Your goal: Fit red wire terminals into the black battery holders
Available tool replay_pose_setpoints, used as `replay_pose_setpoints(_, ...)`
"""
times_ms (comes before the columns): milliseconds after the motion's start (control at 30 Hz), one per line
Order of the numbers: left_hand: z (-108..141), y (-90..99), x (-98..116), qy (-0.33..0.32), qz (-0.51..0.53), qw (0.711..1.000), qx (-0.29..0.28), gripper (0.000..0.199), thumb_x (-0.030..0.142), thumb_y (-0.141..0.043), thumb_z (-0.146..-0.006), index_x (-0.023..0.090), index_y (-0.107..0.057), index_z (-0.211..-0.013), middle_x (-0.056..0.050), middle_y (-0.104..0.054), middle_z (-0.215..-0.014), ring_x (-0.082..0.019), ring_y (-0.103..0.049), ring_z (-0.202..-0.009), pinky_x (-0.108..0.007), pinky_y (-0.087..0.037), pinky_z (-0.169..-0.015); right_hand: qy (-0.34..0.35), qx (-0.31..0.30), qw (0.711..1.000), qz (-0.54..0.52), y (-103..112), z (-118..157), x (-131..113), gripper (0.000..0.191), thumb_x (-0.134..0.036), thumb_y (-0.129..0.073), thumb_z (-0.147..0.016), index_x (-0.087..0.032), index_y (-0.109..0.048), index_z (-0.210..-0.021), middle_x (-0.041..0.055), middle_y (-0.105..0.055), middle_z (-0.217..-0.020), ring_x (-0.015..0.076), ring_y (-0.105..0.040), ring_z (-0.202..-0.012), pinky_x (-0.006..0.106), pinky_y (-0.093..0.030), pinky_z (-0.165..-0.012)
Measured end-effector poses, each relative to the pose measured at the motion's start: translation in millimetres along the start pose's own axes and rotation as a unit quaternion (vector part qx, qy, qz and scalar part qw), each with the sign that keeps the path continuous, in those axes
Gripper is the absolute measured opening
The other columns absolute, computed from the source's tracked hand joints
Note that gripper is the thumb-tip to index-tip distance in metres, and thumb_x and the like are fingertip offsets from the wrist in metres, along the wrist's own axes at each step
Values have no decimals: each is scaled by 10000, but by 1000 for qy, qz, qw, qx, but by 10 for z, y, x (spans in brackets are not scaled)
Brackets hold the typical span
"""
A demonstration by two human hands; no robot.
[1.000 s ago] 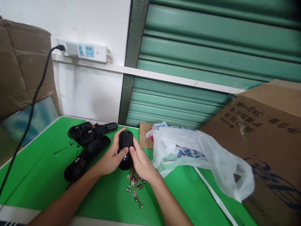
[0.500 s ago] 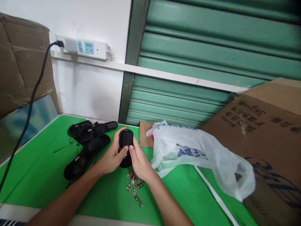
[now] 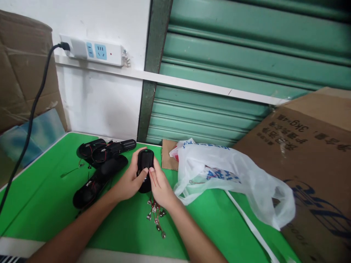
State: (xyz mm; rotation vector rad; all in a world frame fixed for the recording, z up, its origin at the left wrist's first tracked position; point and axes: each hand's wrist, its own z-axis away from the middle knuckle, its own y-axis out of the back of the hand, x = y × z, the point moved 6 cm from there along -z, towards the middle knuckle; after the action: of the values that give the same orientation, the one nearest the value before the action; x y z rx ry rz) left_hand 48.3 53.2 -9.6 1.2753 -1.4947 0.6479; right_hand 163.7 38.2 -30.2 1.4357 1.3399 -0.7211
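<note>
A black plastic housing (image 3: 146,159) is held upright between both hands over the green table. My left hand (image 3: 133,181) wraps its left side, thumb on the lower front. On the right side my right hand (image 3: 161,183) grips it, its thumb close to the other thumb. Thin red wires run over my right hand, and below it hang several small round metal parts (image 3: 156,215) on wires. What the thumbtips press is too small to tell. Left of my hands lie several similar black housings (image 3: 105,168) with red wires.
A white plastic bag (image 3: 219,164) lies right of my hands, with a white strap beside it. Large cardboard boxes (image 3: 307,153) stand at right and left. A black cable (image 3: 34,102) hangs from a power strip (image 3: 101,52) on the wall.
The whole view has shifted slightly. Both hands still hold the black housing in nearly the same pose, and the dangling metal parts have barely moved.
</note>
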Motion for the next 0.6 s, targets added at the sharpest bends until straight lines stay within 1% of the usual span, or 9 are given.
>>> replay_pose_setpoints(133, 2, 9, 25, 5, 2, 1000, 2, 581, 373, -506, -1004, 236, -272, -1517, -140, -409, -1531, -306, -381, -1462, -463, -275, -1253, -4, 3, 1000, 3, -9, 9, 20, 646, -531, -288, -1086, -192, -259, -1635, 122, -436, -1611, 227, -421, -1496, 424, -337, -1255)
replay_pose_setpoints(267, -9, 19, 36, 19, 16, 1000, 13, 616, 368, -557, -973, 234, -294, -1513, -136, -427, -1526, -314, -386, -1458, -452, -283, -1244, -14, -1, 1000, 0, -4, -3, 13, 612, -473, -291, -1091, -196, -250, -1636, 113, -427, -1617, 209, -422, -1494, 419, -323, -1260)
replay_pose_setpoints(367, -34, 43, 18, 51, 41, 998, 24, 689, 343, -630, -912, 225, -314, -1513, -125, -440, -1528, -314, -369, -1473, -424, -267, -1247, -32, -16, 999, 5, 31, -39, 4, 569, -409, -315, -1084, -211, -295, -1618, 102, -446, -1606, 210, -432, -1486, 431, -332, -1253)
replay_pose_setpoints(433, -48, 60, -23, 96, 83, 991, 32, 723, 305, -673, -857, 233, -357, -1503, -104, -471, -1522, -310, -380, -1469, -402, -278, -1237, -53, -34, 998, 20, 73, -64, 29, 532, -372, -343, -1072, -229, -366, -1584, 102, -509, -1557, 226, -489, -1440, 454, -377, -1220)
replay_pose_setpoints(467, -49, 60, -58, 130, 118, 984, 35, 729, 292, -680, -834, 244, -381, -1497, -91, -502, -1506, -310, -411, -1449, -398, -307, -1217, -61, -42, 997, 29, 102, -75, 47, 506, -358, -357, -1065, -241, -415, -1554, 101, -553, -1514, 235, -532, -1398, 466, -407, -1192)
replay_pose_setpoints(533, -37, 34, -132, 203, 207, 956, 36, 719, 289, -672, -807, 259, -427, -1482, -74, -589, -1434, -311, -506, -1367, -402, -394, -1141, -66, -42, 996, 50, 184, -92, 83, 457, -312, -387, -1042, -253, -508, -1479, 97, -642, -1394, 248, -619, -1275, 478, -466, -1125)
replay_pose_setpoints(600, -22, -12, -180, 252, 287, 924, 34, 654, 326, -662, -811, 242, -498, -1438, -78, -671, -1326, -312, -588, -1262, -399, -463, -1042, -50, -6, 996, 75, 306, -102, 81, 443, -227, -406, -993, -247, -568, -1405, 93, -687, -1275, 245, -670, -1139, 471, -510, -1055)
